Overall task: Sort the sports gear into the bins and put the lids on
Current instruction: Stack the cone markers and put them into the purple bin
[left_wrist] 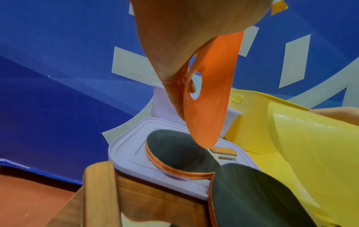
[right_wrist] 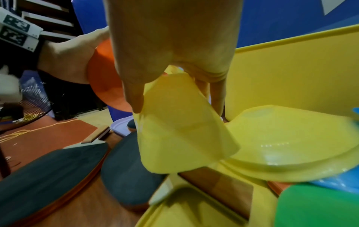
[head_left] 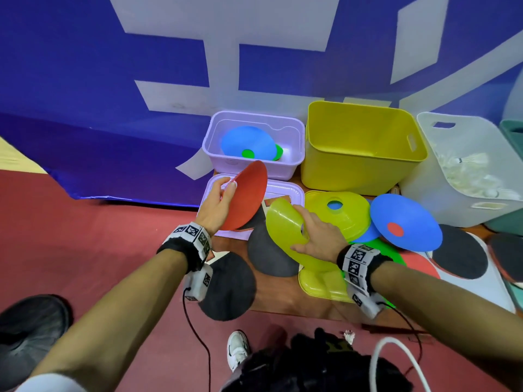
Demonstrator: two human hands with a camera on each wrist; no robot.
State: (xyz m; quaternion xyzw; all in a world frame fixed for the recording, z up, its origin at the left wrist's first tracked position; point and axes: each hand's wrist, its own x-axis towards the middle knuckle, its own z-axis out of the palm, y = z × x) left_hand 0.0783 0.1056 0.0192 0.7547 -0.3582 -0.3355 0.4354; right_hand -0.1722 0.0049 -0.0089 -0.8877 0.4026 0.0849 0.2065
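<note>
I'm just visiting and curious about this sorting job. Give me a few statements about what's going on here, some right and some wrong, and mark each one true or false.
1. The left hand holds a red disc cone. True.
2. The right hand is empty. False: it grips a yellow disc cone.
3. The purple bin already holds a blue disc cone. True.
4. The yellow bin has its lid on. False: it stands open.
5. The white bin holds shuttlecocks. True.

A sports hall. Red court flooring meets a blue banner; beside it, a white bin holds shuttlecocks.
</note>
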